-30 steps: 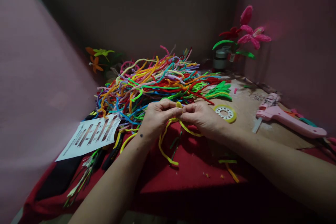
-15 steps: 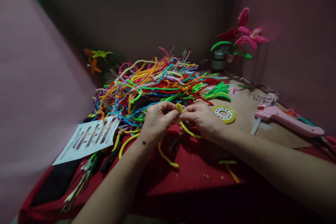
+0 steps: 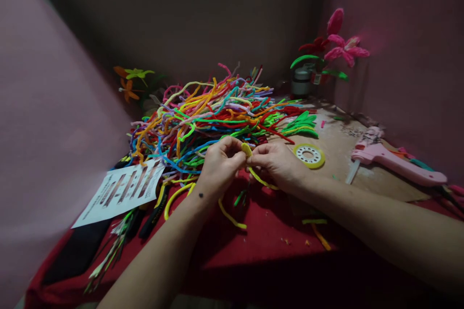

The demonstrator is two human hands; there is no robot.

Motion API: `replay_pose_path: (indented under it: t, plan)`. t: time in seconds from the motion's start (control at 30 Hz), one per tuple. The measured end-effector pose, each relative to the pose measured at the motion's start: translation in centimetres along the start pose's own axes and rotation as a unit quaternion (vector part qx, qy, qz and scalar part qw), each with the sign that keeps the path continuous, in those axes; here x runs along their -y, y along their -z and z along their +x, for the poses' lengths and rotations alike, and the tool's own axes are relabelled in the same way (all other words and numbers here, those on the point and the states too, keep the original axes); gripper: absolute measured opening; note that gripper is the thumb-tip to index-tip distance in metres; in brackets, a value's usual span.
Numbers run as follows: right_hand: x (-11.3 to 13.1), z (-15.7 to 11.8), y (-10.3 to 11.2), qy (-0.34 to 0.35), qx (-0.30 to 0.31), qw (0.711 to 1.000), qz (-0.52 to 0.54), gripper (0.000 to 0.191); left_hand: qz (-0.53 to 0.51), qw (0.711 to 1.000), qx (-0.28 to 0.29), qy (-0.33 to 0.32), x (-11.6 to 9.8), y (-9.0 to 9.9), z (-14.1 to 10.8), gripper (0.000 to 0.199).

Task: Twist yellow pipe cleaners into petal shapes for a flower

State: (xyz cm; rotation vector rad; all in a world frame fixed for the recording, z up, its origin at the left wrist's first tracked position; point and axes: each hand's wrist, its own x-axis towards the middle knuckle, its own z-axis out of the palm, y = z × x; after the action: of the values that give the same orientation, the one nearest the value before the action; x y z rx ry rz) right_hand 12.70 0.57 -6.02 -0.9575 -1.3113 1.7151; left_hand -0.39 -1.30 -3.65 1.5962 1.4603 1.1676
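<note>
Pinching yellow stem (image 3: 247, 150) narrowly between left hand (image 3: 219, 164) and right hand (image 3: 277, 163), tip exposed, seemingly mid-shaping; trailing a strand beneath the grip; beyond it, pile (image 3: 217, 111); to its right, roll (image 3: 318, 156), then glue gun (image 3: 398, 165)

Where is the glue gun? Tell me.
In the head view, the glue gun lies at the right on the brown board, just right of the yellow-rimmed roll.
</note>
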Motion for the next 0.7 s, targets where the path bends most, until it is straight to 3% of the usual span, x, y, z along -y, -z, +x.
replay_pose_path:
  t: [0.13, 0.37, 0.5, 0.6, 0.7]
  plan:
    - [-0.5, 0.1, 0.2, 0.005, 0.018, 1.000, -0.002, 0.015, -0.021, 0.999, 0.017, 0.016, -0.5, 0.5, 0.1, 0.014]
    - [-1.0, 0.4, 0.3, 0.014, 0.058, 0.997, 0.041, 0.010, 0.021, 0.998, -0.030, -0.054, 0.1, 0.4, 0.0, 0.010]
    - [-0.7, 0.2, 0.3, 0.001, 0.060, 0.997, 0.040, 0.015, -0.004, 0.999, 0.005, -0.050, 0.1, 0.4, 0.1, 0.010]
    - [-0.5, 0.1, 0.2, -0.001, 0.045, 0.999, 0.023, 0.018, 0.051, 0.991, -0.020, -0.124, 0.3, 0.4, -0.1, 0.007]
    - [-0.4, 0.1, 0.0, -0.017, 0.035, 0.999, 0.031, 0.017, 0.154, 0.952, -0.068, -0.254, 0.7, 0.3, -0.4, 0.009]
